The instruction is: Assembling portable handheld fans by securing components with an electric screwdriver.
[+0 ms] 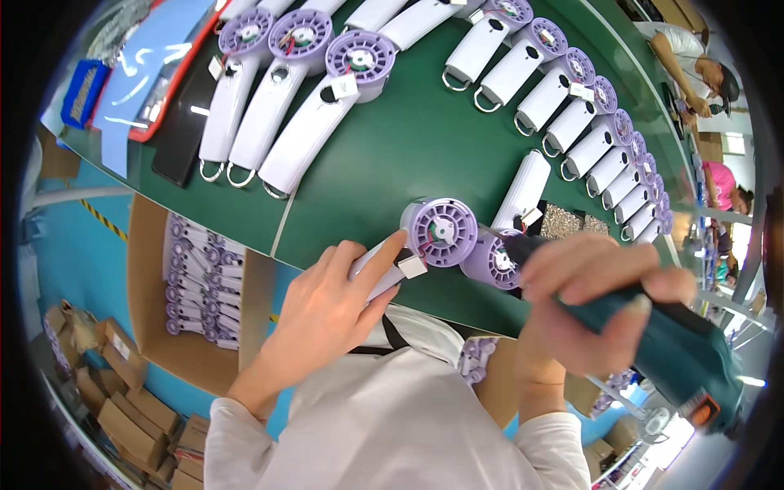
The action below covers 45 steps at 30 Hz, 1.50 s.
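Near the centre of the frame, the left hand grips the white-handled purple fan, which should stay steady on the bench while the green power screwdriver, wrapped in the right hand, meets it squarely (whether they touch, I cannot tell).

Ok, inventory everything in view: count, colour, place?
table: 1, green, centre
cartons: several, brown, floor
held fan: 1, white and purple, table's near edge
second fan: 1, same, right of it
other fans: many, same, table and cartons
driver: 1, teal and black, right
small parts: uncountable, silvery, by second fan
slab: 1, black, table left
box: 1, blue, left
tray: 1, red rim, left
people: 2 or more, varied, right
sleeves: 2, white, lower edge
left hand: 1, bare, held fan
right hand: 1, bare, driver
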Each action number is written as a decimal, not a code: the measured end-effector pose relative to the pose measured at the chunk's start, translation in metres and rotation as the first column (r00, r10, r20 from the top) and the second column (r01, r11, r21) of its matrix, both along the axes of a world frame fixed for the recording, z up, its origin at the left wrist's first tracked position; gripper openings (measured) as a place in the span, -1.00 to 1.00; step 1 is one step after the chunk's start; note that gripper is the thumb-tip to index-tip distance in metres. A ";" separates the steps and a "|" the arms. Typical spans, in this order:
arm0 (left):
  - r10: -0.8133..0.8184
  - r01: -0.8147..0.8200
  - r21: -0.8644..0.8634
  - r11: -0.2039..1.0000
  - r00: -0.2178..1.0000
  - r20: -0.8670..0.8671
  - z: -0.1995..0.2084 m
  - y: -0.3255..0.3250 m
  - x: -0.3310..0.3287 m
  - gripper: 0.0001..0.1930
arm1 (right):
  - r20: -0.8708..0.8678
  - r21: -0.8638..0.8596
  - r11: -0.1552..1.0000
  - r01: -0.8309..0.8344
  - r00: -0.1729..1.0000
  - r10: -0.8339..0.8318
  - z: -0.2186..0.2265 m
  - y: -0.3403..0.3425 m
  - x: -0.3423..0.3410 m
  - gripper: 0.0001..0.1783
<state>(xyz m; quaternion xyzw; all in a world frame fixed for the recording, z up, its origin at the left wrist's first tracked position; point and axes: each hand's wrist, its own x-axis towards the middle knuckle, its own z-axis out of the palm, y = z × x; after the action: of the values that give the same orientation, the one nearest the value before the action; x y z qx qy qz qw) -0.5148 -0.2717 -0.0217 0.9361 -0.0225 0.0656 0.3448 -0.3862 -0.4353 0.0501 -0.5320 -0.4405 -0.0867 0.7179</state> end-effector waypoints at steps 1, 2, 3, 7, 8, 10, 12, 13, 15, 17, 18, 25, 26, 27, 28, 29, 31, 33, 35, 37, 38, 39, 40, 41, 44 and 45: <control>-0.008 0.008 0.027 1.000 1.000 0.006 -0.002 -0.001 0.001 -0.41 | 0.042 0.050 0.996 0.074 0.996 -0.077 0.003 -0.005 -0.002 -0.73; 0.037 -0.038 0.021 0.999 0.999 0.019 -0.003 -0.002 0.002 -0.42 | 0.003 0.105 0.985 0.139 0.990 -0.140 0.011 -0.013 -0.006 -0.71; 0.084 -0.084 0.012 0.996 0.996 0.034 -0.005 -0.003 0.003 -0.42 | -0.041 0.157 0.967 0.202 0.979 -0.198 0.017 -0.023 -0.007 -0.67; 0.200 -0.203 0.049 0.978 0.977 0.070 -0.009 -0.007 0.021 -0.42 | -0.127 0.319 0.846 0.426 0.904 -0.408 0.016 -0.070 0.010 -0.70; 0.211 -0.221 0.071 0.973 0.970 0.123 -0.013 -0.006 0.027 -0.42 | -0.128 0.285 0.830 0.479 0.877 -0.462 0.013 -0.085 0.015 -0.72; 0.241 -0.256 0.112 0.960 0.961 0.135 -0.013 -0.005 0.041 -0.41 | -0.157 0.260 0.775 0.576 0.817 -0.554 0.010 -0.112 0.021 -0.75; 0.240 -0.277 0.188 0.942 0.950 0.198 -0.015 -0.001 0.055 -0.42 | -0.179 0.278 0.691 0.667 0.743 -0.645 0.007 -0.131 0.027 -0.76; 0.221 -0.283 0.247 0.927 0.942 0.253 -0.016 0.000 0.061 -0.42 | -0.166 0.287 0.653 0.700 0.708 -0.686 0.004 -0.141 0.032 -0.77; 0.258 -0.304 0.229 0.925 0.943 0.211 -0.019 -0.001 0.071 -0.44 | -0.195 0.283 0.607 0.742 0.665 -0.721 -0.004 -0.158 0.038 -0.77; 0.266 -0.337 0.216 0.916 0.915 0.302 -0.024 -0.001 0.086 -0.43 | -0.234 0.254 0.509 0.822 0.563 -0.792 -0.010 -0.169 0.038 -0.74; 0.301 -0.352 0.166 0.921 0.915 0.267 -0.023 -0.003 0.090 -0.44 | -0.246 0.247 0.493 0.834 0.546 -0.801 -0.013 -0.173 0.039 -0.74; 0.240 -0.481 0.458 0.747 0.838 0.489 0.003 -0.001 0.088 -0.53 | -0.362 0.220 0.712 0.666 0.734 -0.575 -0.011 -0.171 0.032 -0.74; 0.161 -0.380 0.421 0.824 0.869 0.468 0.010 -0.005 0.092 -0.62 | -0.382 0.203 0.743 0.637 0.751 -0.539 -0.008 -0.162 0.029 -0.76; 0.045 -0.219 0.401 0.889 0.915 0.401 0.015 -0.011 0.100 -0.64 | -0.403 0.188 0.773 0.606 0.765 -0.502 -0.006 -0.155 0.027 -0.76; -0.072 -0.062 0.369 0.927 0.938 0.339 0.018 -0.017 0.109 -0.65 | -0.378 0.228 0.814 0.534 0.819 -0.432 -0.010 -0.153 0.028 -0.75; -0.200 0.102 0.372 0.923 0.950 0.238 0.017 -0.025 0.120 -0.57 | -0.333 0.196 0.824 0.532 0.826 -0.455 -0.018 -0.156 0.027 -0.71; -0.457 0.369 0.469 0.802 0.886 0.084 0.026 -0.051 0.138 -0.48 | -0.357 0.086 0.842 0.533 0.805 -0.474 -0.018 -0.156 0.025 -0.71; -0.512 0.459 0.387 0.800 0.858 0.041 0.020 -0.066 0.148 -0.43 | -0.333 -0.006 0.877 0.481 0.826 -0.456 -0.022 -0.165 0.024 -0.72; -0.552 0.544 0.304 0.782 0.831 -0.069 0.019 -0.071 0.156 -0.39 | -0.291 -0.054 0.871 0.488 0.827 -0.481 -0.024 -0.170 0.022 -0.72; -0.607 0.605 0.255 0.755 0.791 -0.077 0.014 -0.069 0.159 -0.38 | -0.247 -0.104 0.867 0.487 0.832 -0.497 -0.025 -0.173 0.021 -0.72; -0.609 0.596 0.315 0.739 0.790 -0.068 0.014 -0.068 0.158 -0.39 | -0.224 -0.130 0.865 0.484 0.836 -0.501 -0.026 -0.174 0.021 -0.72; -0.595 0.582 0.356 0.731 0.799 -0.086 0.016 -0.068 0.155 -0.40 | -0.203 -0.155 0.864 0.479 0.840 -0.503 -0.027 -0.175 0.021 -0.72; -0.586 0.574 0.394 0.718 0.804 -0.105 0.017 -0.068 0.152 -0.41 | -0.183 -0.184 0.858 0.480 0.841 -0.510 -0.029 -0.176 0.020 -0.72; -0.589 0.564 0.448 0.693 0.802 -0.098 0.018 -0.068 0.149 -0.42 | -0.163 -0.211 0.851 0.481 0.841 -0.515 -0.030 -0.177 0.019 -0.72; -0.586 0.554 0.506 0.661 0.802 -0.112 0.022 -0.063 0.135 -0.41 | -0.292 -0.107 0.834 0.542 0.784 -0.547 -0.035 -0.171 0.016 -0.73; -0.570 0.554 0.503 0.663 0.810 -0.141 0.026 -0.063 0.131 -0.49 | -0.294 -0.114 0.835 0.539 0.784 -0.546 -0.036 -0.174 0.017 -0.73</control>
<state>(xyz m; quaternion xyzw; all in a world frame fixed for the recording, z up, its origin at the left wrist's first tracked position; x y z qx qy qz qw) -0.3834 -0.3352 0.0046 0.9392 -0.3315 -0.0393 0.0808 -0.3692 -0.6091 0.0140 -0.6515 -0.1497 -0.1980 0.7169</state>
